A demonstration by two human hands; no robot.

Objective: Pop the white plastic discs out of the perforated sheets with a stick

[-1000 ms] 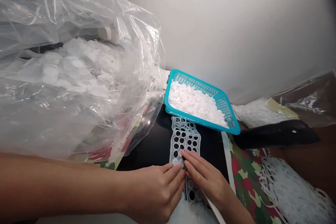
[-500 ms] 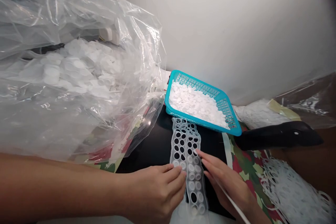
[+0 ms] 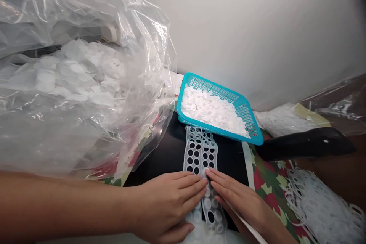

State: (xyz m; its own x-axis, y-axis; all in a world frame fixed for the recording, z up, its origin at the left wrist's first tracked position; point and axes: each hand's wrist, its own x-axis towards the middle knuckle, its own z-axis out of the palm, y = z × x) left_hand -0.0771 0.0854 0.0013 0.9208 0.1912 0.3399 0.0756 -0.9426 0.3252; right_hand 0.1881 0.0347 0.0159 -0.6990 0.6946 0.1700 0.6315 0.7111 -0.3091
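Two translucent perforated strips [image 3: 210, 156] lie side by side on a black surface, with rows of round holes. Several holes nearer me hold small whitish round pieces [image 3: 207, 202]; farther ones show black through them. My left hand [image 3: 174, 202] lies flat over the left strip, fingers stretched out and its thumb apart. My right hand [image 3: 237, 196] rests fingertips on the right strip, close to the left fingertips. A narrow white strip [image 3: 248, 224] runs along under its palm, between fingers and thumb; its far end is hidden.
Behind the strips stands a turquoise basket [image 3: 220, 127] of small white pieces. A big clear plastic bag [image 3: 143, 65] with translucent discs fills the left. On the right are a black elongated object [image 3: 309, 144], a heap of white ring-like scraps [image 3: 326, 206] and camouflage-patterned cloth [image 3: 267, 183].
My left hand has slid forward and right, flattening over the left strip. The right fingertips have moved left and slightly nearer me, now beside the left ones. The view has shifted slightly.
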